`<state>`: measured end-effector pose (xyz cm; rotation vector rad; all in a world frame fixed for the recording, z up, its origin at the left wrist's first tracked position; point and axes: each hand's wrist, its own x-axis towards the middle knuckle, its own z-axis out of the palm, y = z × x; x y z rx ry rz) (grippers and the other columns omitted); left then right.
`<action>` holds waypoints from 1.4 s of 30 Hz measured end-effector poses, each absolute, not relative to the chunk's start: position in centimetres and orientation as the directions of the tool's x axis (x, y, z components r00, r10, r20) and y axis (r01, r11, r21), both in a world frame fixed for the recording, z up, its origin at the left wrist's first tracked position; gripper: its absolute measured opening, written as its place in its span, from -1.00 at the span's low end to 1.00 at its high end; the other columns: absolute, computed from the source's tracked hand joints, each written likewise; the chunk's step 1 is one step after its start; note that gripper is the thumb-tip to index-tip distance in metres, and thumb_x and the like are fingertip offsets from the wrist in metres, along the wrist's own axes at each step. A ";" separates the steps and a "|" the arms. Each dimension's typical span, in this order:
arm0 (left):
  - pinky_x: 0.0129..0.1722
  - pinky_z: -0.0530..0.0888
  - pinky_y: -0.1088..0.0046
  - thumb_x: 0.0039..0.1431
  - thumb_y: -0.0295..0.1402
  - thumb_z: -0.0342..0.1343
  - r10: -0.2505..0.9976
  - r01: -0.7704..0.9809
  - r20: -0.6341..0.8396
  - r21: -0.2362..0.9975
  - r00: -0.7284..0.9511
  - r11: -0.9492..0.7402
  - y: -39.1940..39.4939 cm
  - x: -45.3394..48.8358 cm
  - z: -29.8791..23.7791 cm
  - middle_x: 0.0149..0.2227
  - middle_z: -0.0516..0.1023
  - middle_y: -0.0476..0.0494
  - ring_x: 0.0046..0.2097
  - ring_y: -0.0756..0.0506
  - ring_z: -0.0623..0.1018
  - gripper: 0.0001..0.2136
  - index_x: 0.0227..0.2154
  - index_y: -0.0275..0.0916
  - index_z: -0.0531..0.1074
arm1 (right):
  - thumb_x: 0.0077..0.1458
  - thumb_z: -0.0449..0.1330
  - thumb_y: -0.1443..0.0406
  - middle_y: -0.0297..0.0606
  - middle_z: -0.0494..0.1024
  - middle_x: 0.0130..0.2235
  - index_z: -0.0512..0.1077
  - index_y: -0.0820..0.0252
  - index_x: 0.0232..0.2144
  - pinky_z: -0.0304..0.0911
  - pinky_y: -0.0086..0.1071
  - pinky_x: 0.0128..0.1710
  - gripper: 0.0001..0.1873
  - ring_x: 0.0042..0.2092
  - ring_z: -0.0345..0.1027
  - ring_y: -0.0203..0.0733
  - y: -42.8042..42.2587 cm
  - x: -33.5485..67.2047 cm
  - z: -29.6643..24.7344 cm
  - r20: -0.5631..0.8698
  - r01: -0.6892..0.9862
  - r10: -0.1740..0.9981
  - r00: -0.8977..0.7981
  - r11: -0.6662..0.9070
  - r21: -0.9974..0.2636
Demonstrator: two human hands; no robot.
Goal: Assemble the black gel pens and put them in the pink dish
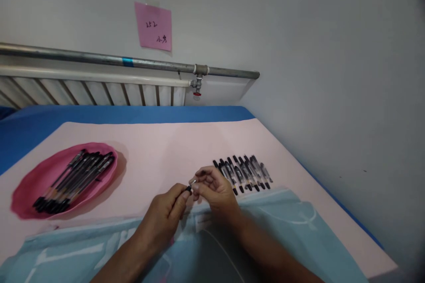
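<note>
Pink tabletop [159, 150] runs from the hands to a far blue border [149, 115]; the wall [332, 97] bounds the right edge. Working room lies between the pink dish [31, 183] of pens and the black-capped pens [244, 172] just beside the right hand [214, 188]. Left hand [168, 208] pinches a small black pen part [188, 189] between thumb and forefinger, far end toward the right hand's curled fingers, whose hold cannot be determined.

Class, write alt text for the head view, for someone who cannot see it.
A left hand pinches a small black piece beside the right hand, at a pink-covered table. A pink dish of pens sits left; more pens lie right.
</note>
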<state>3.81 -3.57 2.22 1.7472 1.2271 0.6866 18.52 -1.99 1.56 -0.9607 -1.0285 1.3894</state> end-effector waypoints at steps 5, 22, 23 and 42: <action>-0.38 0.31 0.51 0.22 -0.30 -0.21 0.930 0.569 0.134 0.758 0.344 -0.319 -3.7 3.7 0.8 -0.39 0.48 -0.04 -0.38 -0.03 0.46 -0.78 -0.22 -0.18 0.31 | -0.16 0.21 0.42 -0.43 0.39 -0.49 0.29 0.20 -0.38 0.16 -0.49 -0.58 -0.78 -0.57 0.24 -0.42 -1.9 18.4 1.0 -0.036 -0.303 0.995 -0.090 -0.062 -0.951; -0.73 0.03 0.62 0.16 -0.15 -0.11 0.865 -0.021 -0.301 0.941 0.400 0.337 -4.0 3.9 2.2 -0.67 0.17 0.14 -0.70 0.13 0.07 -0.75 -0.44 -0.22 0.30 | -0.17 0.21 0.40 -0.43 0.40 -0.50 0.27 0.18 -0.41 0.18 -0.47 -0.52 -0.79 -0.56 0.25 -0.40 -2.5 17.7 2.2 -0.013 -0.348 0.997 -0.079 -0.039 -0.937; -0.76 -0.04 0.63 0.15 -0.13 -0.10 0.827 -0.100 -0.351 0.896 0.438 0.433 -4.1 3.9 2.4 -0.67 0.16 0.15 -0.72 0.15 0.00 -0.74 -0.42 -0.22 0.30 | -0.17 0.21 0.40 -0.42 0.41 -0.49 0.27 0.19 -0.41 0.18 -0.47 -0.52 -0.79 -0.56 0.24 -0.41 -2.5 17.7 2.2 0.001 -0.360 0.996 -0.092 -0.032 -0.932; -0.75 -0.13 0.65 0.12 -0.19 -0.02 0.828 -0.184 -0.345 0.869 0.443 0.460 -3.9 4.1 2.4 -0.69 0.21 0.15 -0.72 0.18 -0.02 -0.79 -0.45 -0.24 0.27 | -0.09 0.21 0.28 -0.44 0.34 -0.61 0.39 0.24 -0.49 0.07 -0.50 -0.58 -0.89 -0.59 0.14 -0.43 -2.6 18.3 2.1 -0.077 -0.213 0.981 -0.179 -0.115 -0.970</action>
